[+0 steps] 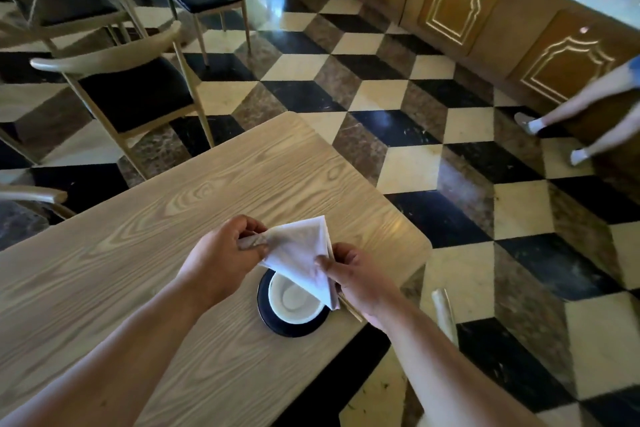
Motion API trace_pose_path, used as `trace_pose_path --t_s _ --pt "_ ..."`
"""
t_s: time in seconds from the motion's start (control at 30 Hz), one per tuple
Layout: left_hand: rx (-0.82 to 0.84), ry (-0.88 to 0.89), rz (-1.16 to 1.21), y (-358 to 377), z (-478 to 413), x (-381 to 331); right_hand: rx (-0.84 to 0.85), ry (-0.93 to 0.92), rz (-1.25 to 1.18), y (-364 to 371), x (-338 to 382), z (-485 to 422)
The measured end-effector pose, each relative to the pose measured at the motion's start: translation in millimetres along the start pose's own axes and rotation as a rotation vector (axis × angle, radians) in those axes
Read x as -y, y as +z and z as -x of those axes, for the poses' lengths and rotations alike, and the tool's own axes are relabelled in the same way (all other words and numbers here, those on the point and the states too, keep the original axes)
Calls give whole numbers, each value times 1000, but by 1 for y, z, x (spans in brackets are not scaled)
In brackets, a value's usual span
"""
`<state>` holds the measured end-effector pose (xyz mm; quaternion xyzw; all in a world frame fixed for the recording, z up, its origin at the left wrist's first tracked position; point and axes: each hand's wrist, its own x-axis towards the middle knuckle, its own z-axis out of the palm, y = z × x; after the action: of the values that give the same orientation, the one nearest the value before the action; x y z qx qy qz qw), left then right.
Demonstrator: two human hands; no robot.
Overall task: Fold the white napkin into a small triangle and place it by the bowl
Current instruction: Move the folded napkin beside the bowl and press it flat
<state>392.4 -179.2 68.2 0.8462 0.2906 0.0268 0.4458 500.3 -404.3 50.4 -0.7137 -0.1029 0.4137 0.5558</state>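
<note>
The white napkin [300,255] is folded into a triangle and held in the air above the table. My left hand [221,258] pinches its left corner. My right hand [353,277] pinches its lower right corner. Under the napkin stands a white bowl [289,302] on a dark round plate [277,326], partly hidden by the cloth. A thin pale stick-like thing [351,307] pokes out under my right hand; what it is cannot be told.
The light wooden table [173,218] ends close to the right of the bowl. Chairs with dark seats [135,97] stand beyond its far side, and a chair back [445,314] at the right edge. A person's legs [568,114] are at the far right by the wooden cabinets [457,7].
</note>
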Motion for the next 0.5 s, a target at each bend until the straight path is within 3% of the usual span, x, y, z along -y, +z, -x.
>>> trace_pose_path --t_s 0.5 --pt "146 60 -51 74 -57 -59 -214 77 6 -86 -33 -14"
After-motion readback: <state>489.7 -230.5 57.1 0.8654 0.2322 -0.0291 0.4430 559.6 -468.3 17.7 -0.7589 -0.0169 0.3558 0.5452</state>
